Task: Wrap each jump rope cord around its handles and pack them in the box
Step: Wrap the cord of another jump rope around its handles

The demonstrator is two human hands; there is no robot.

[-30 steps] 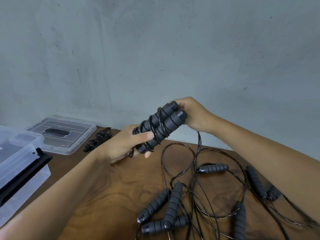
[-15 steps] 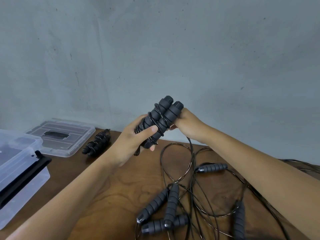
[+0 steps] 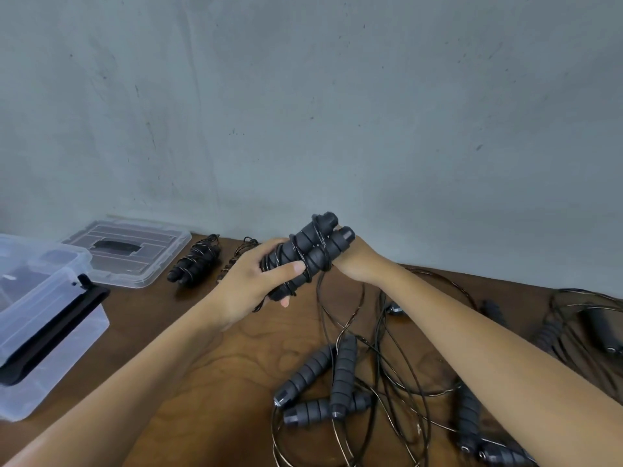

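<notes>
Cord winding in progress on one jump rope; packing not yet begun.

Left hand (image 3: 251,281) grips the paired handles (image 3: 308,252), held tilted above the bench (image 3: 215,382), thumb across the coils. Right hand (image 3: 354,261) sits behind the upper handle ends, fingers hidden; its grasp cannot be confirmed. Loose cord (image 3: 322,298) hangs below the hands toward tangled ropes (image 3: 337,382). A wound bundle (image 3: 195,262) and the open box (image 3: 43,318) lie left of the left hand. Next move likely needs further turns under tension.
</notes>
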